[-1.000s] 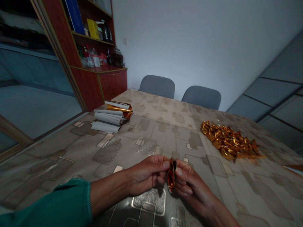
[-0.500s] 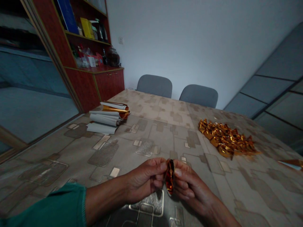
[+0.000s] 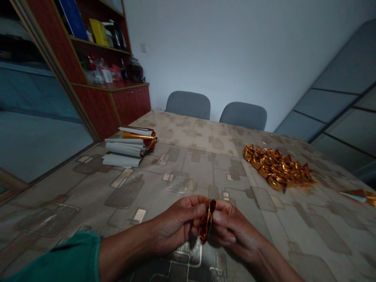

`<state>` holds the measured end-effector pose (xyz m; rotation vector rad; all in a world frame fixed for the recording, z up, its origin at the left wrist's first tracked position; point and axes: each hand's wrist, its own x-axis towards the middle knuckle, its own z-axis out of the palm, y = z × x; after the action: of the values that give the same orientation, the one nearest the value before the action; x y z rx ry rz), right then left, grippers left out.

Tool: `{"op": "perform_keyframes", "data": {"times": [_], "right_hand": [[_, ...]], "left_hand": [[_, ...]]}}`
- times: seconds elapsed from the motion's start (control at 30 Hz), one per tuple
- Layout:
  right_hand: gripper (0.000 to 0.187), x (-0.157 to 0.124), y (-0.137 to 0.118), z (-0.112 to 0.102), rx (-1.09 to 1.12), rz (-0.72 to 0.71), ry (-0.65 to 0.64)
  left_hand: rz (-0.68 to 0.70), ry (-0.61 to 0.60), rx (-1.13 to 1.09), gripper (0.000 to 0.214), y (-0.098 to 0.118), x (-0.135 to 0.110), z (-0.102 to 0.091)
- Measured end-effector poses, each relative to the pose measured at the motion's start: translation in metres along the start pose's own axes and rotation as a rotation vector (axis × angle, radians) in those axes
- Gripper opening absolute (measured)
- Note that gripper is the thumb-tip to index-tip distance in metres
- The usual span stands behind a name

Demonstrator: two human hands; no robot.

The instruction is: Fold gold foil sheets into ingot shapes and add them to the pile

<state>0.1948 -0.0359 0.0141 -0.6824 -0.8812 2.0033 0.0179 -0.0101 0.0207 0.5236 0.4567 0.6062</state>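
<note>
Foil strip (image 3: 206, 222), folded, pinched between left hand (image 3: 178, 226), right hand (image 3: 235, 231)

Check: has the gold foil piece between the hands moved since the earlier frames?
Yes: the foil piece has tilted, lower end swinging left against the silver table-cover patch.

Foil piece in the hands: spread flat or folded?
Folded. The gold foil piece forms a narrow, creased strip, pinched upright between the left hand and right hand, not spread out.

Dim room, white wall (image 3: 223, 51).
A grey chair (image 3: 188, 105) and another grey chair (image 3: 243, 116) stand before it, right of a reddish wooden shelf cabinet (image 3: 131, 102).
</note>
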Motion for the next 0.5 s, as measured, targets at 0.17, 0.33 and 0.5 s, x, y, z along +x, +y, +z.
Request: {"op": "perform_keyframes", "data": {"times": [0.17,0.33,0.5], "right_hand": [[0.036,-0.0008,-0.0041,-0.001,-0.094,-0.006,0.079],[0.031,-0.0013,-0.006,-0.0017,-0.116,-0.019,0.096],[0.03,-0.0016,-0.0083,-0.001,-0.113,-0.015,0.082]], "left_hand": [[0.013,0.031,0.046,0.04,-0.0005,0.002,-0.0048],[0.024,0.063,0.052,0.035,-0.0005,0.002,-0.0061],[0.007,0.055,0.053,0.035,0.0015,0.0022,-0.0059]]}}
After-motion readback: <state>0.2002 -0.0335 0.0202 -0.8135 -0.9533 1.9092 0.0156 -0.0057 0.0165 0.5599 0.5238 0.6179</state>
